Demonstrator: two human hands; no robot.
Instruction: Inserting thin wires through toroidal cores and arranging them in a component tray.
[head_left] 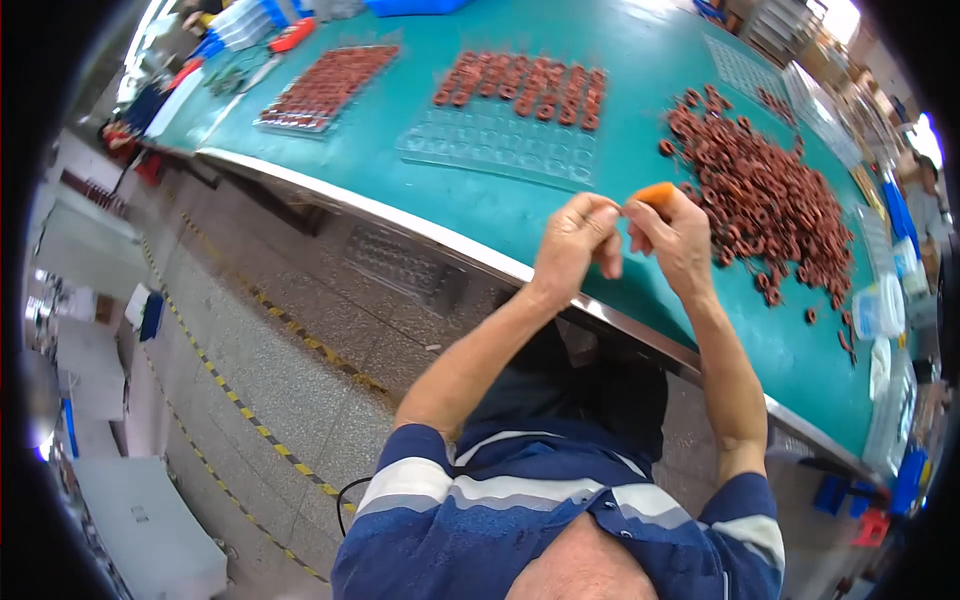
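Note:
My hands meet above the near edge of the green table, fingertips almost touching. My left hand [575,248] is closed in a pinch; what sits between its fingertips is too small to make out. Curled around a small orange object [655,193], my right hand [680,240] covers most of it, so its kind is unclear. Right of that hand spreads a large heap of reddish-brown ring coils [755,185] with thin wire ends. Beyond my left hand lies a clear plastic tray [490,145] with round pockets, its far part filled with rows of these coils [520,85].
A full tray of coils [330,88] stands at the far left. Another clear tray [745,65] lies at the back right. White containers [880,305] and plastic bags line the right edge. A pocketed tray [395,262] shows below the table edge.

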